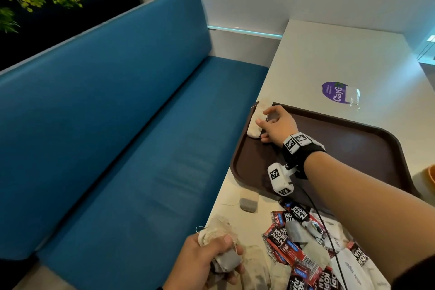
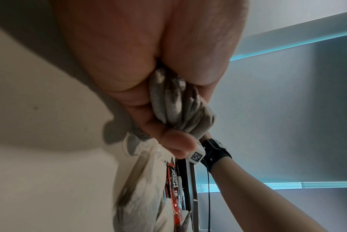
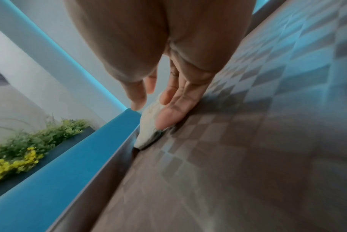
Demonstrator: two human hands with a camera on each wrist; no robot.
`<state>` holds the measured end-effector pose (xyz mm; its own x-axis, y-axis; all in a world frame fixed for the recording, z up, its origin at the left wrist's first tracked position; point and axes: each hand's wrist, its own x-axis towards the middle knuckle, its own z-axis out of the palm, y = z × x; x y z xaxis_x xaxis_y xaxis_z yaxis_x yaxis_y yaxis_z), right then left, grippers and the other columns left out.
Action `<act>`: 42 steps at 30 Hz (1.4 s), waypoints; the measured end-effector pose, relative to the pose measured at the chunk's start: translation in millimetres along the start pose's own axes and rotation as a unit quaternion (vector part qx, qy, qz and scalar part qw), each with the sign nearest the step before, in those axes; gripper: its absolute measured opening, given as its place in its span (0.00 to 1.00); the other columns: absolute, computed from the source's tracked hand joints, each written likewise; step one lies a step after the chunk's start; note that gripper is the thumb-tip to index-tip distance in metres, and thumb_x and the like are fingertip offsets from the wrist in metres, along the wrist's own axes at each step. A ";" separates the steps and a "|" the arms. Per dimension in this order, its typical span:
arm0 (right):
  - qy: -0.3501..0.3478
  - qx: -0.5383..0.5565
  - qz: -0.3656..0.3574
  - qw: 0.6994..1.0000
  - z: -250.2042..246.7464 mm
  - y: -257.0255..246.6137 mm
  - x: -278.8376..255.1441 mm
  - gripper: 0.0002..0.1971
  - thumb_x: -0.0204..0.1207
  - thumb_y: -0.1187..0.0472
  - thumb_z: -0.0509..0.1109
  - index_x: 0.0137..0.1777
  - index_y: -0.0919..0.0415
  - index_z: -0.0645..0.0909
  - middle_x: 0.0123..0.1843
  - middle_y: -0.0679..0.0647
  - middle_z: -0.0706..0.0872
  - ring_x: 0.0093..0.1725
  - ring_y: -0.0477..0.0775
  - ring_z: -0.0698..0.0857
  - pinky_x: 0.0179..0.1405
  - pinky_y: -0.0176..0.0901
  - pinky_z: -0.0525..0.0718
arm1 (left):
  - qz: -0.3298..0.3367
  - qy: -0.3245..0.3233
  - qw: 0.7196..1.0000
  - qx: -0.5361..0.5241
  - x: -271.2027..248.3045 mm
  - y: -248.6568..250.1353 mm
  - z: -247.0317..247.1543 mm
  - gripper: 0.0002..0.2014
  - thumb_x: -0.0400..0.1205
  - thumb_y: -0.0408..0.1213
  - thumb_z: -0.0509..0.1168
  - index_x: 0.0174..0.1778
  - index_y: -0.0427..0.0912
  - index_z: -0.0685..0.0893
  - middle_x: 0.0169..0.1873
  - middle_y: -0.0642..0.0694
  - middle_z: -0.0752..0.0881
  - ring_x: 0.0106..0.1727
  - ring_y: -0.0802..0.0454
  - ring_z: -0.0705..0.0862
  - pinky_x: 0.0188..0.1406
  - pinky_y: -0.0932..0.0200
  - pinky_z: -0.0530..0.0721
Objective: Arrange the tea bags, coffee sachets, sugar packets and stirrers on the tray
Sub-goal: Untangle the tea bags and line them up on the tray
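A brown tray (image 1: 353, 148) lies on the pale table. A row of white tea bags (image 1: 256, 122) leans against its far left rim. My right hand (image 1: 266, 122) rests straight fingers on them, thumb apart; the right wrist view shows the fingers (image 3: 168, 113) flat on a tea bag (image 3: 148, 135) by the tray rim (image 3: 101, 180). At the table's near edge my left hand (image 1: 226, 259) grips a bunch of tea bags (image 1: 219, 231), which shows crumpled (image 2: 178, 106) in the fist (image 2: 168, 141). Red coffee sachets (image 1: 289, 242) and white sugar packets (image 1: 348, 266) lie heaped in front of the tray.
One loose tea bag (image 1: 248, 203) lies on the table just before the tray. A purple sticker (image 1: 334, 93) and a clear wrapper (image 1: 354, 96) sit beyond the tray. A blue bench (image 1: 117, 148) runs along the table's left edge. An orange object (image 1: 432, 174) shows at far right.
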<state>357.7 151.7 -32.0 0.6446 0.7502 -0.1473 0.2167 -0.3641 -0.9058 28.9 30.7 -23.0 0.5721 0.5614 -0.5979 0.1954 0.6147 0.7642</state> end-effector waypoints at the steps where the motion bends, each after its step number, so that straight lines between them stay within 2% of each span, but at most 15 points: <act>1: -0.007 -0.021 -0.008 1.000 -0.7 0.1 -1.6 0.13 0.78 0.60 0.78 0.57 0.59 0.79 0.37 0.57 0.83 0.28 0.58 0.86 0.33 0.53 0.91 | 0.001 0.002 1.000 0.001 0.7 0.2 -0.3 0.15 0.83 0.30 0.68 0.49 0.16 0.86 0.34 0.31 0.90 0.26 0.42 0.87 0.25 0.56 0.84; 5: -0.062 -0.148 -0.033 0.986 -3.5 1.1 -2.4 0.12 0.73 0.57 0.83 0.53 0.52 0.86 0.38 0.55 0.88 0.32 0.54 0.87 0.32 0.49 0.91 | -0.003 -0.010 1.000 0.000 2.5 -1.8 -2.0 0.19 0.77 0.38 0.76 0.47 0.20 0.89 0.34 0.28 0.89 0.27 0.39 0.86 0.29 0.55 0.85; 7: -0.074 -0.179 -0.028 0.981 -3.9 0.5 0.5 0.14 0.71 0.55 0.85 0.54 0.50 0.88 0.41 0.52 0.87 0.35 0.54 0.88 0.36 0.49 0.92 | -0.009 -0.010 1.000 -0.012 3.5 -2.8 -2.9 0.23 0.72 0.42 0.74 0.47 0.20 0.88 0.34 0.27 0.89 0.27 0.38 0.85 0.29 0.55 0.84; 11: -0.085 -0.202 -0.024 0.975 -3.8 -3.1 1.0 0.15 0.72 0.54 0.84 0.57 0.49 0.88 0.45 0.54 0.88 0.40 0.60 0.91 0.43 0.57 0.94 | -0.007 -0.009 1.000 -0.027 6.2 -5.1 -4.5 0.20 0.76 0.38 0.76 0.48 0.20 0.88 0.35 0.26 0.89 0.27 0.38 0.86 0.29 0.54 0.85; 13: -0.081 -0.182 -0.024 0.980 -6.2 -4.9 -3.4 0.13 0.74 0.56 0.82 0.57 0.49 0.87 0.43 0.55 0.86 0.37 0.59 0.90 0.41 0.57 0.94 | -0.007 -0.012 1.000 -0.025 7.4 -5.6 -4.9 0.19 0.78 0.38 0.74 0.48 0.19 0.88 0.36 0.24 0.89 0.27 0.38 0.86 0.29 0.54 0.85; 16: -0.066 -0.145 -0.027 0.987 -16.9 -9.9 -16.1 0.12 0.76 0.59 0.80 0.58 0.51 0.85 0.43 0.55 0.85 0.38 0.56 0.86 0.40 0.56 0.93 | -0.008 -0.006 0.998 -0.064 7.8 -7.1 -4.1 0.24 0.74 0.37 0.75 0.50 0.13 0.84 0.36 0.23 0.88 0.26 0.36 0.86 0.24 0.54 0.84; 19: -0.047 -0.138 -0.060 0.988 -34.9 -18.5 -43.8 0.11 0.75 0.59 0.79 0.56 0.50 0.86 0.40 0.49 0.84 0.41 0.52 0.85 0.52 0.55 0.90 | 0.000 -0.021 0.994 -0.111 7.8 -9.4 -4.0 0.22 0.76 0.34 0.75 0.51 0.14 0.84 0.40 0.23 0.86 0.32 0.34 0.87 0.28 0.51 0.85; 21: -0.059 -0.130 -0.074 0.987 -45.8 -26.6 -76.1 0.09 0.76 0.59 0.79 0.54 0.50 0.87 0.38 0.48 0.85 0.36 0.49 0.84 0.48 0.48 0.86 | -0.001 -0.038 0.990 -0.136 6.5 -10.3 -5.3 0.16 0.77 0.33 0.69 0.49 0.20 0.89 0.45 0.23 0.87 0.37 0.33 0.88 0.35 0.48 0.86; 23: -0.081 -0.111 -0.075 0.988 -54.1 -32.7 -116.7 0.06 0.78 0.60 0.78 0.52 0.51 0.88 0.40 0.49 0.87 0.34 0.46 0.84 0.43 0.43 0.85 | -0.008 -0.049 0.987 -0.152 2.8 -9.7 -5.2 0.15 0.75 0.30 0.63 0.48 0.23 0.91 0.48 0.23 0.87 0.40 0.33 0.87 0.39 0.46 0.85; 28: -0.135 -0.053 -0.052 0.988 -64.8 -31.6 -211.2 0.03 0.79 0.62 0.78 0.50 0.55 0.89 0.45 0.56 0.92 0.34 0.47 0.87 0.37 0.42 0.89 | 0.023 -0.040 0.989 -0.140 -10.3 -11.4 -0.6 0.16 0.79 0.22 0.57 0.48 0.21 0.90 0.49 0.20 0.88 0.45 0.32 0.86 0.41 0.48 0.88; 31: -0.145 -0.017 -0.035 0.989 -62.3 -24.7 -256.6 0.02 0.79 0.63 0.77 0.50 0.57 0.89 0.42 0.54 0.91 0.33 0.47 0.86 0.35 0.39 0.87 | 0.046 -0.053 0.990 -0.123 -21.3 -9.8 7.9 0.13 0.81 0.21 0.60 0.51 0.20 0.89 0.51 0.19 0.88 0.44 0.31 0.91 0.39 0.50 0.92; 33: -0.147 0.025 -0.008 0.989 -57.1 -18.8 -282.3 0.02 0.79 0.64 0.77 0.50 0.60 0.89 0.41 0.55 0.89 0.32 0.48 0.85 0.34 0.41 0.85 | 0.068 -0.067 0.990 -0.106 -28.4 -8.4 13.5 0.11 0.76 0.22 0.68 0.51 0.23 0.91 0.52 0.21 0.89 0.45 0.32 0.92 0.41 0.49 0.92; 37: -0.146 0.085 0.005 0.986 -47.0 -7.9 -313.3 0.07 0.75 0.63 0.81 0.51 0.59 0.88 0.39 0.58 0.89 0.34 0.53 0.87 0.37 0.48 0.87 | 0.097 -0.084 0.988 -0.086 -36.6 -8.9 20.9 0.18 0.71 0.30 0.73 0.56 0.26 0.90 0.54 0.25 0.90 0.51 0.33 0.90 0.47 0.46 0.90; 39: -0.133 0.106 0.007 0.985 -46.6 -6.7 -321.7 0.09 0.74 0.63 0.82 0.53 0.59 0.88 0.42 0.63 0.90 0.36 0.53 0.89 0.37 0.45 0.89 | 0.104 -0.097 0.986 -0.084 -40.3 -9.9 25.2 0.18 0.72 0.29 0.74 0.57 0.26 0.90 0.52 0.26 0.90 0.49 0.35 0.90 0.44 0.47 0.90; 42: -0.119 0.145 0.011 0.982 -51.2 -5.4 -329.5 0.10 0.74 0.65 0.82 0.53 0.62 0.88 0.41 0.63 0.90 0.36 0.54 0.89 0.37 0.42 0.88 | 0.105 -0.104 0.987 -0.066 -43.0 -11.9 32.3 0.14 0.71 0.29 0.76 0.53 0.31 0.92 0.45 0.31 0.90 0.38 0.42 0.89 0.33 0.53 0.89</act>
<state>181.7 -121.8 41.9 0.4488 0.8647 -0.2257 -0.0354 -0.2351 -0.9713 27.7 -18.6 1.4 0.7427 0.5669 -0.3564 -0.0426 0.5712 0.8197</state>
